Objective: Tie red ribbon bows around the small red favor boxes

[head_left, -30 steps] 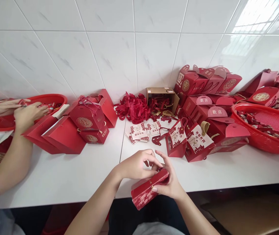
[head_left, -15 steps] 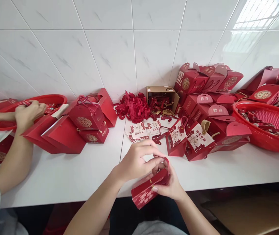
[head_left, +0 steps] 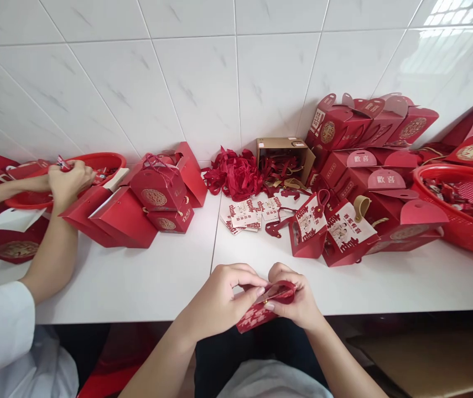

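A small red gift box (head_left: pixel 255 317) with pale print on its side is held over my lap, at the table's front edge. My left hand (head_left: pixel 230 296) pinches its upper edge with thumb and fingertips. My right hand (head_left: pixel 296 298) grips the other end, where a red strap (head_left: pixel 289 291) curves into a loop. A small gold fastener (head_left: pixel 266 303) shows near my right thumb. Beyond my hands lie printed white cards (head_left: pixel 244 214). Close by stand two finished-looking red boxes with white printed tags, one with a red loop (head_left: pixel 308 221) and one with a tan loop (head_left: pixel 350 229).
A heap of red ribbon (head_left: pixel 234 174) and a cardboard box (head_left: pixel 285 145) of straps stand by the wall. Stacked red boxes (head_left: pixel 379 179) and a red basket (head_left: pixel 452 229) fill the right. At left, a co-worker's hand (head_left: pixel 70 179) holds small wrapped pieces over another basket (head_left: pixel 115 160).
My left hand has come down from the strap's top to the box's edge. The box has turned and its strap now lies lower. The view has shifted slightly left.
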### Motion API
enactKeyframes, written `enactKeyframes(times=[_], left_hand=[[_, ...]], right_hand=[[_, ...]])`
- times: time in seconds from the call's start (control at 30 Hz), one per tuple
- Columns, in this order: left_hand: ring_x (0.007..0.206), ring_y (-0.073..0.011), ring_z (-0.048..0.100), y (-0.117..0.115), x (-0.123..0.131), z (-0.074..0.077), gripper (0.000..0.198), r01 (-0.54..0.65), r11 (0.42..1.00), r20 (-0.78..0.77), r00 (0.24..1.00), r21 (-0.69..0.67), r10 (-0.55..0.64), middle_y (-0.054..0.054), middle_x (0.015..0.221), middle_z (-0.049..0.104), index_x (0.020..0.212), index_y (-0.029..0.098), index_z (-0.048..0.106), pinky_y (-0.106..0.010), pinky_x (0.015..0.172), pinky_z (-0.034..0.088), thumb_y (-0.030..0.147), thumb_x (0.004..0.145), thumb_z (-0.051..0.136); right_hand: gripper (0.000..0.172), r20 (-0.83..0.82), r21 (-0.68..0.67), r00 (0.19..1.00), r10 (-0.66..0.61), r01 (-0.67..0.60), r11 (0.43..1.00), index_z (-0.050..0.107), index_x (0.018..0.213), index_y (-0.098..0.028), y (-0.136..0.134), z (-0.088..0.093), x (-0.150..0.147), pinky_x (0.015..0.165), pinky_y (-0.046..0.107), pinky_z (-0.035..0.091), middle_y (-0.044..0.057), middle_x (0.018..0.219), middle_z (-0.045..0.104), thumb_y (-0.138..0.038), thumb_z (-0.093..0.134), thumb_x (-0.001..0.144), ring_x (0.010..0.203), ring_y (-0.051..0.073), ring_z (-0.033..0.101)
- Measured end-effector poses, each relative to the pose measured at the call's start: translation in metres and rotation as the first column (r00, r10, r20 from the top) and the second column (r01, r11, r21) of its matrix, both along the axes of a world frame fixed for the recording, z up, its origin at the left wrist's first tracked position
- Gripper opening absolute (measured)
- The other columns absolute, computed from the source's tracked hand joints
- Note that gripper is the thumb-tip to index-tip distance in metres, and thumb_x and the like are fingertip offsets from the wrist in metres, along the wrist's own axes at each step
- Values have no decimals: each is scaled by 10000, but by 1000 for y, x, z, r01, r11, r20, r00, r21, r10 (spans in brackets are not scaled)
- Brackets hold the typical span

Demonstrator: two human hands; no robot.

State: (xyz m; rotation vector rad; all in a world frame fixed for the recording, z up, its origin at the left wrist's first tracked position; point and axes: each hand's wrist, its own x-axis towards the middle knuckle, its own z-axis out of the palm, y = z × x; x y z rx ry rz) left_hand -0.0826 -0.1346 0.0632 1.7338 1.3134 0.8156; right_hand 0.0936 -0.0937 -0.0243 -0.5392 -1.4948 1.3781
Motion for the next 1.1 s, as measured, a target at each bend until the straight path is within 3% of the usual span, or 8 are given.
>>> enactKeyframes(times=[0.23, 0.53, 0.6, 0.67, 0.77, 0.87, 0.97, 1.1], left_hand=[[814, -164, 689, -3, -2, 0, 189, -62, 997, 51, 997, -43, 64, -39, 899, 750, 913, 205, 771, -243, 742, 538, 172, 874, 590], [829, -156, 671, -8, -6, 5, 186, -17, 994, 25, 999, -112, 20, -18, 899, 740, 910, 212, 746, -232, 739, 497, 227, 910, 560], [860, -166, 669, -9, -10, 0, 161, 33, 993, 83, 996, -112, -24, -22, 921, 735, 942, 212, 721, -247, 773, 493, 271, 911, 574], [911, -188, 664, -12, -13, -10, 203, 65, 994, 174, 984, -90, -48, -27, 959, 724, 998, 211, 666, -265, 821, 491, 303, 821, 704], [899, -191, 662, -18, -10, -29, 304, -34, 998, 229, 972, -45, 44, -30, 932, 704, 950, 203, 604, -274, 825, 499, 275, 726, 797], [813, -162, 660, -23, -1, -43, 127, -130, 991, 222, 967, -4, 128, -21, 859, 696, 869, 199, 610, -263, 779, 509, 243, 808, 712], [792, -150, 664, -26, 5, -46, 117, -139, 990, 245, 961, 14, 131, -9, 846, 705, 894, 205, 634, -245, 757, 521, 197, 801, 706], [768, -135, 666, -26, 7, -44, 147, -160, 987, 279, 949, 30, 146, 6, 821, 705, 910, 212, 642, -222, 737, 538, 157, 791, 710]], right_hand=[[121, -13, -59, 1000, 29, -30, 998, 733, 710, -208, -2, -1, 0, 570, 248, 435, -14, 698, 550, -260, 834, 666, 608, 122, 517], [139, -25, -3, 1000, 13, -13, 1000, 680, 717, -215, -2, -6, 0, 589, 244, 420, -31, 706, 508, -185, 811, 680, 627, 115, 484], [170, -26, 9, 1000, 2, -2, 1000, 660, 749, -222, -3, -7, 0, 604, 251, 438, -28, 725, 523, -184, 813, 685, 645, 123, 505], [262, -14, 16, 1000, -19, 19, 1000, 658, 876, -245, -3, -6, 2, 622, 259, 459, -23, 777, 551, -186, 824, 682, 668, 131, 535], [438, 75, 93, 996, -42, 35, 995, 649, 1076, -282, -3, 4, 9, 651, 265, 471, -12, 841, 555, -172, 823, 690, 719, 142, 560], [377, 216, 153, 976, 7, -41, 987, 700, 1077, -291, -3, 19, 17, 644, 253, 461, 6, 888, 516, -158, 787, 735, 754, 140, 556], [276, 312, 113, 946, 84, -124, 986, 736, 1028, -287, -4, 32, 21, 645, 250, 464, 22, 931, 500, -154, 739, 786, 775, 139, 562], [251, 305, 123, 951, 44, -85, 989, 737, 1007, -282, -8, 36, 21, 648, 254, 462, 20, 898, 503, -147, 726, 796, 779, 146, 549]])
